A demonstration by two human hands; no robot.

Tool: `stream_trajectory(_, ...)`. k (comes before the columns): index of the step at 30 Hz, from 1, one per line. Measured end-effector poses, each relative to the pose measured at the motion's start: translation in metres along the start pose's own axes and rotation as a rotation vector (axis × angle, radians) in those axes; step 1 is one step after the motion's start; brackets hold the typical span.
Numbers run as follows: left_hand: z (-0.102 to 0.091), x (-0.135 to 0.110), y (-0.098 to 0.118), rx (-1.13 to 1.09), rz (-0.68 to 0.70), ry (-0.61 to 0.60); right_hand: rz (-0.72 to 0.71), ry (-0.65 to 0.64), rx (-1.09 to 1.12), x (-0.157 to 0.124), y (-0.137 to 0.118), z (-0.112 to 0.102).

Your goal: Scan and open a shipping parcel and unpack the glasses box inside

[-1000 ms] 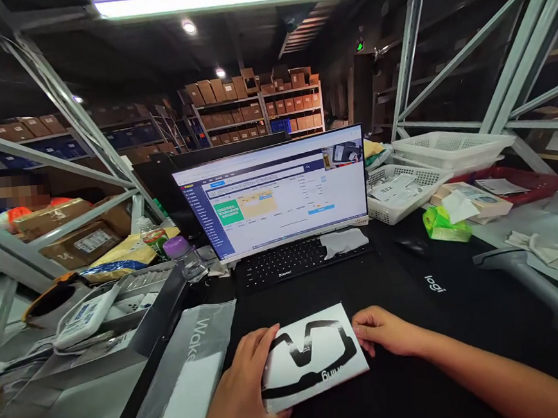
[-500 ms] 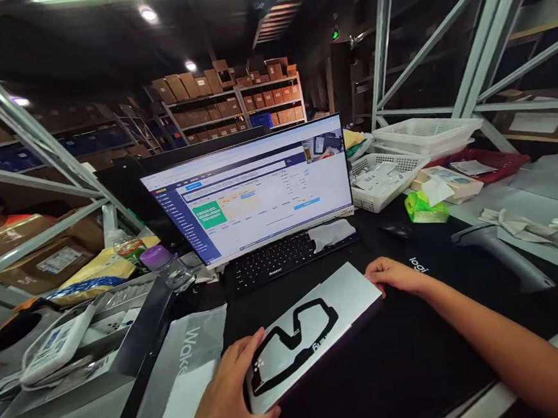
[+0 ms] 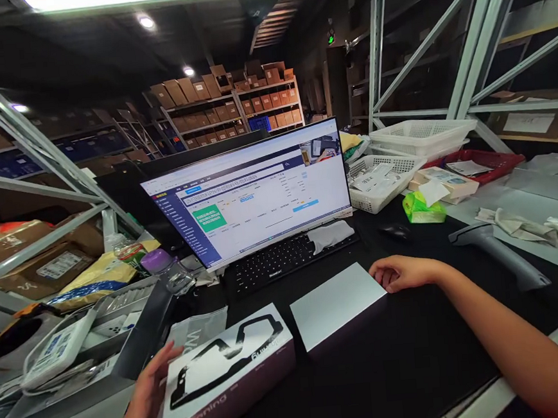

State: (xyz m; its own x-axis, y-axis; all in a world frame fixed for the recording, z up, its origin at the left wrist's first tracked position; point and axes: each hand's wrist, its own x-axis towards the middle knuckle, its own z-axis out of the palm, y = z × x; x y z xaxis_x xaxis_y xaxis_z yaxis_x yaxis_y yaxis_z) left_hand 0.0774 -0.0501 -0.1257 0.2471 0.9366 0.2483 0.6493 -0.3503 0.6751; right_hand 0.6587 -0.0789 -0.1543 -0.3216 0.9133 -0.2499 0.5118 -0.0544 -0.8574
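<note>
My left hand (image 3: 152,406) grips the left end of a printed white box sleeve (image 3: 227,351), its thumb on the near side and fingers on the far side. A black looped outline is printed on the sleeve's top. To the right, separated by a narrow gap, lies a plain white inner box (image 3: 339,304) on the black mat. My right hand (image 3: 402,272) has curled fingers at the inner box's far right corner; its fingertips are partly hidden. Partly beneath the sleeve, a clear plastic bag (image 3: 204,327) with grey lettering shows.
A monitor (image 3: 263,200) and keyboard (image 3: 271,261) stand behind the boxes. On the right are a mouse (image 3: 395,232), a grey barcode scanner (image 3: 502,252) and white baskets (image 3: 387,181). An open box of goods (image 3: 78,353) and a purple-capped bottle (image 3: 160,266) are left.
The sleeve has slid left off the inner box with my left hand, opening a gap between them. My right hand and the inner box have stayed nearly in place.
</note>
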Motion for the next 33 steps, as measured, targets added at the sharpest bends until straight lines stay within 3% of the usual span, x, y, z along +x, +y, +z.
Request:
stream_trajectory(5,0.006,0.007,-0.034,0.023,-0.028,-0.08,-0.227,0.056,-0.032,0.001,-0.01,0.018)
stream_trajectory(9,0.009,-0.001,-0.044,0.026,-0.086,-0.157,-0.203,0.208,-0.074,0.009,-0.021,0.047)
stream_trajectory(12,0.007,-0.004,-0.023,-0.087,-0.095,-0.137,-0.236,0.326,-0.024,0.013,-0.024,0.057)
stream_trajectory(16,0.004,-0.005,0.016,-0.309,-0.108,0.124,-0.217,0.475,0.067,0.017,-0.024,0.063)
stream_trajectory(20,0.0,-0.009,0.039,-0.122,0.004,0.308,-0.235,0.516,-0.002,0.01,-0.032,0.064)
stream_trajectory(24,-0.004,-0.007,0.057,0.177,0.191,0.267,-0.285,0.598,-0.206,-0.012,-0.047,0.07)
stream_trajectory(27,-0.005,0.002,0.074,0.261,0.304,0.207,-0.417,0.651,-0.424,-0.029,-0.046,0.086)
stream_trajectory(32,0.004,0.019,0.098,0.317,0.254,0.135,-0.862,0.727,-0.696,-0.047,0.001,0.116)
stream_trajectory(33,0.007,0.022,0.101,0.321,0.244,0.124,-0.884,0.694,-0.743,-0.051,0.013,0.121)
